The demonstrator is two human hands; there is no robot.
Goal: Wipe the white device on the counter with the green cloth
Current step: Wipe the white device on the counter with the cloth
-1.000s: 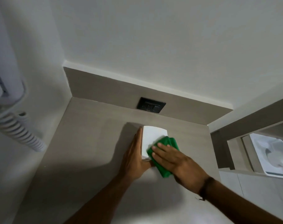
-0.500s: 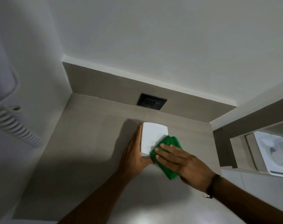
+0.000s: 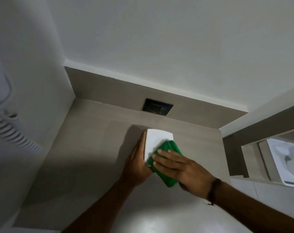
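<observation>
The right hand [image 3: 185, 167] presses the green cloth [image 3: 166, 158] flat-fingered on the white device [image 3: 157, 140]; the left hand [image 3: 137, 161], grip open, braces its nine-o'clock side on the desk [image 3: 85, 148].

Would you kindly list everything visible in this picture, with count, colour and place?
Flat white rectangular device: one, white, on the counter below the socket.
Folded green cloth: one, green, on the device's right part, under the right hand.
Matte beige counter: one, beige, fills the corner.
Black wall socket plate: one, black, on the beige backsplash.
White coiled cord: one, white, on the left wall.
White moulded fixture: one, white, far right, cut off by the edge.
Dark wristband: one, dark, right wrist.
Left hand: braces the device's left edge.
Right hand: presses flat on the cloth.
</observation>
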